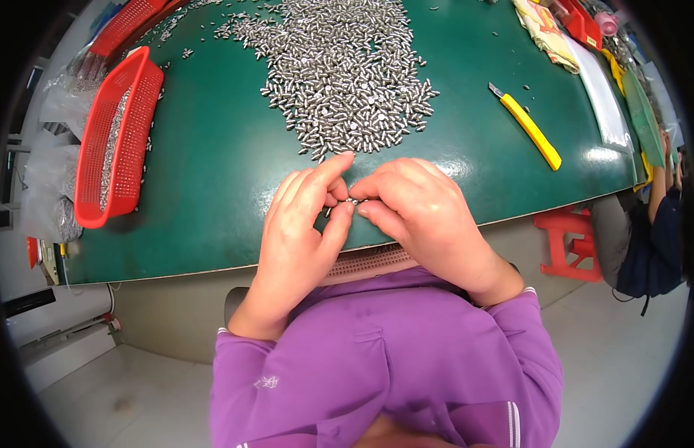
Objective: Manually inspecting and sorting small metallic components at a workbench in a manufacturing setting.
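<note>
My left hand [298, 220] and my right hand [425, 209] meet over the near edge of the green table. Between their fingertips is a tiny shiny metal part [353, 201], mostly covered by the fingers. The right thumb and forefinger pinch it from one side, while the left thumb and a curled finger close on it from the other. My left forefinger points up and away from the pinch. Just beyond the hands spreads a large pile of small silver metal parts [347, 82], short and ribbed with tapered ends.
At the left stands a long red perforated basket [130, 149] holding more metal parts, with clear plastic bags [48, 175] beside it. A yellow utility knife [530, 131] lies to the right. Farther right are a red stool [567, 243] and another person's dark clothing [649, 246].
</note>
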`<state>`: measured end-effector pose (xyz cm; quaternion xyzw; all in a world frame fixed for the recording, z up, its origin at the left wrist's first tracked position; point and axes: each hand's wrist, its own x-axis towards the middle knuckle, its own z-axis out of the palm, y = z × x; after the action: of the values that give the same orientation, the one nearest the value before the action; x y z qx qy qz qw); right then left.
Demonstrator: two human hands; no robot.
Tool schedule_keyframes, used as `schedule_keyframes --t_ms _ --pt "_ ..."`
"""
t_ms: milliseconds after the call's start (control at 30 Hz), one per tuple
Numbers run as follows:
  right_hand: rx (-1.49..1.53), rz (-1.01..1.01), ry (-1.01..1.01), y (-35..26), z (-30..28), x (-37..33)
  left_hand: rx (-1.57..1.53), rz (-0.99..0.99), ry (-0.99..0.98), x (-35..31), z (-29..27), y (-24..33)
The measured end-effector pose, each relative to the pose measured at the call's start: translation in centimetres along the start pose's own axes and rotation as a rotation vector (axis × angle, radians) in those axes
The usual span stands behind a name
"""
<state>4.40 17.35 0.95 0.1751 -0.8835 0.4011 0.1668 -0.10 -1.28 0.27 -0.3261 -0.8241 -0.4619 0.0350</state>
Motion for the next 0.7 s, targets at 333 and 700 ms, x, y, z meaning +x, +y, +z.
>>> schedule_keyframes --t_ms 333,700 --pt "-0.001 -0.004 -0.004 -0.09 -0.2 0.03 -0.012 -0.009 0.009 0.0 0.07 0.09" --pt "-0.002 0.024 -0.082 -0.1 -0.39 0.74 -0.045 -0.01 -0.018 -0.08 -0.35 0.11"
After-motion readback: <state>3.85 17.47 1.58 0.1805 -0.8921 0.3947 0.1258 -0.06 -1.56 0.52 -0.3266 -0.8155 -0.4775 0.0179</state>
